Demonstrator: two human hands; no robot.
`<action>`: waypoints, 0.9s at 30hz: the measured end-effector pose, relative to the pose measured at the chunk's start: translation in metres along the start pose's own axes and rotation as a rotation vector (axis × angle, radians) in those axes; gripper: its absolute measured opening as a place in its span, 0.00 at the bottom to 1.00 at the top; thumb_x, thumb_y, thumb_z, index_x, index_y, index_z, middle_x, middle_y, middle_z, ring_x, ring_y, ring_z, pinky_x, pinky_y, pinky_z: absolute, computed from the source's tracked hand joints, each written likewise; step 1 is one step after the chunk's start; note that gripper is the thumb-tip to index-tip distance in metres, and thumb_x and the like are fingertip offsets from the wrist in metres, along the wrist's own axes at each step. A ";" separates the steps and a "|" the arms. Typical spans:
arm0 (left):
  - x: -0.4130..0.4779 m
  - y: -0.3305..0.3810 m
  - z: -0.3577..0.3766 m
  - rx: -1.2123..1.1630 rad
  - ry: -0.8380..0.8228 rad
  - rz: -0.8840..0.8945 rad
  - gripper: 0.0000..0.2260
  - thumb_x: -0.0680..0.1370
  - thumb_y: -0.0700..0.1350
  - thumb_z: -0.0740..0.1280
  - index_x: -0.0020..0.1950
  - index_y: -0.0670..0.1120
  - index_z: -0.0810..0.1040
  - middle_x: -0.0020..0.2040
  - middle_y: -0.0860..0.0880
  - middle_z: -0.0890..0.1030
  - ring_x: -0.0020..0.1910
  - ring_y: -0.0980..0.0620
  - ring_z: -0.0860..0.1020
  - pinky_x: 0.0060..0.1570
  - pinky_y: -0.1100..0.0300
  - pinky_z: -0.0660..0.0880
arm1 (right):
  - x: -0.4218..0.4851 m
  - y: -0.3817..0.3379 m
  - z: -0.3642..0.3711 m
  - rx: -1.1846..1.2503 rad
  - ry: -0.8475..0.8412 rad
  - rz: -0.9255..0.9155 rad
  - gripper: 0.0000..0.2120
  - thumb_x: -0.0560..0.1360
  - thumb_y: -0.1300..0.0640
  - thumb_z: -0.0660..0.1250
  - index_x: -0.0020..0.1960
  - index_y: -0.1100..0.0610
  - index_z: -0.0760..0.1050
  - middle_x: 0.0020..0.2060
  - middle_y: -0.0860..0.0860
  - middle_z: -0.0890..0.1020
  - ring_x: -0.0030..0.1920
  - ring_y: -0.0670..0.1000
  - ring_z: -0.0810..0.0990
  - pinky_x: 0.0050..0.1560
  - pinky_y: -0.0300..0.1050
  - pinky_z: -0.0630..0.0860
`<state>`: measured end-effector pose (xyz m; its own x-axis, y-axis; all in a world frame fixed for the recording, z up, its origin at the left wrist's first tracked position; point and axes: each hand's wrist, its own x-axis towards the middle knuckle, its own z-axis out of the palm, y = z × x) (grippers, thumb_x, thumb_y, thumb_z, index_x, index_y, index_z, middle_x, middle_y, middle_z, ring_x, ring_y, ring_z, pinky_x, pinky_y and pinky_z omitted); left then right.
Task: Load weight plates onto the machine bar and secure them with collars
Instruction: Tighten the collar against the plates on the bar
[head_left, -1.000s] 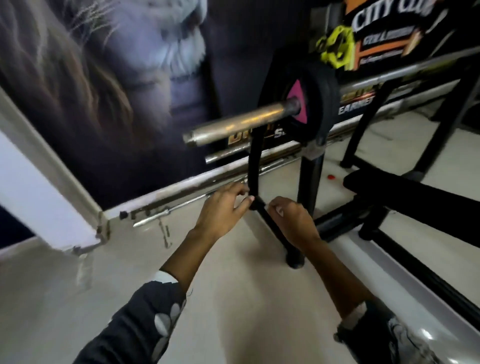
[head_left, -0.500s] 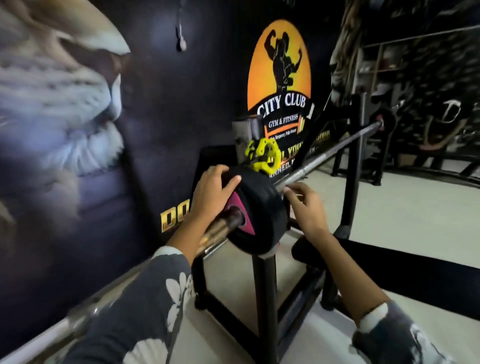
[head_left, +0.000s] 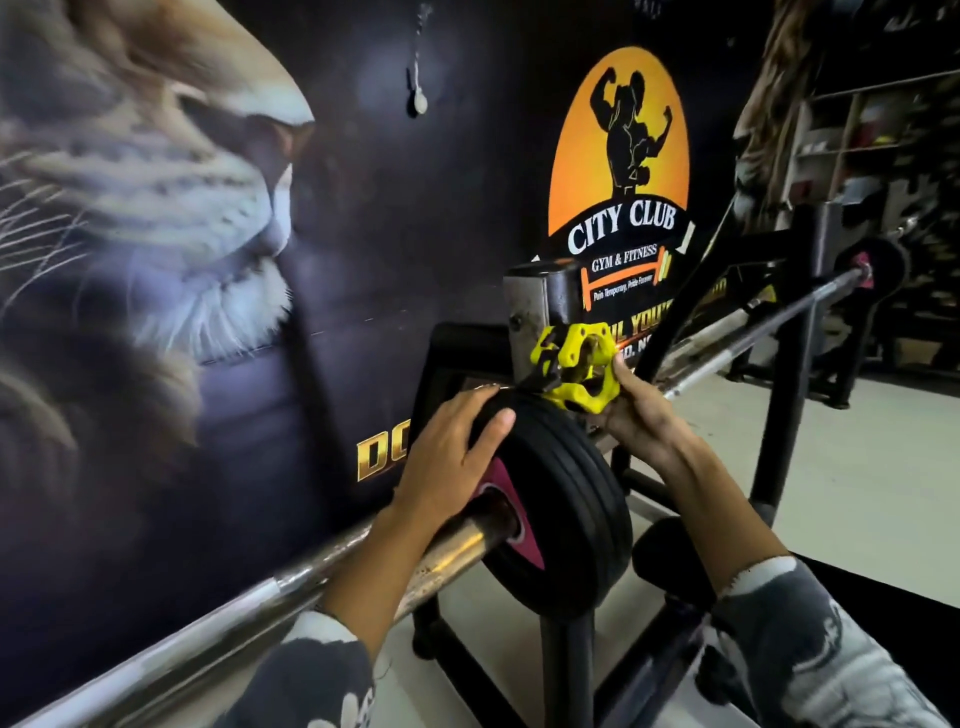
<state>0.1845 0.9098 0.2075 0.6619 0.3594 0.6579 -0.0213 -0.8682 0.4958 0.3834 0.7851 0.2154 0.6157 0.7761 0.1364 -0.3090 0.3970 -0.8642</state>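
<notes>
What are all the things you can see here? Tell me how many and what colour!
Weight plate: one near, black with a pink middle, on the bar over the stand.
Far weight plate: one, black and pink, at the bar's other end.
Bar: one, silver, running from lower left to upper right.
Collar: one, yellow, just above the near plate.
Stand: one, black, under the bar.
Sign: one, orange and black, on the dark wall.
Left hand: resting on the near plate's rim.
Right hand: grip on the collar.

Bar (head_left: 218, 639) cut off at lower left, far shelves (head_left: 857, 130) blurred
</notes>
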 end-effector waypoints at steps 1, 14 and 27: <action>0.000 0.000 0.000 -0.007 0.002 0.001 0.26 0.76 0.64 0.51 0.66 0.50 0.71 0.63 0.53 0.76 0.61 0.61 0.70 0.60 0.65 0.62 | 0.000 -0.002 -0.002 0.018 -0.017 -0.006 0.16 0.72 0.49 0.60 0.50 0.58 0.80 0.44 0.53 0.86 0.45 0.52 0.85 0.46 0.49 0.82; -0.002 0.014 -0.004 -0.023 -0.018 -0.044 0.27 0.75 0.64 0.53 0.65 0.49 0.72 0.64 0.51 0.75 0.64 0.55 0.71 0.63 0.57 0.66 | -0.074 -0.049 0.010 0.096 0.101 -0.262 0.17 0.70 0.52 0.62 0.55 0.60 0.75 0.48 0.56 0.84 0.51 0.54 0.82 0.53 0.53 0.80; -0.123 0.114 0.045 -1.000 0.058 -0.031 0.06 0.75 0.53 0.68 0.47 0.52 0.79 0.42 0.58 0.82 0.42 0.59 0.80 0.43 0.67 0.75 | -0.253 0.012 0.033 -0.158 0.659 -0.460 0.17 0.70 0.49 0.62 0.53 0.58 0.77 0.42 0.49 0.80 0.43 0.46 0.80 0.46 0.40 0.79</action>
<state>0.1341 0.7513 0.1571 0.6359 0.4160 0.6501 -0.6427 -0.1810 0.7445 0.2000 0.6094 0.1868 0.9709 0.0854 0.2238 0.1539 0.4937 -0.8559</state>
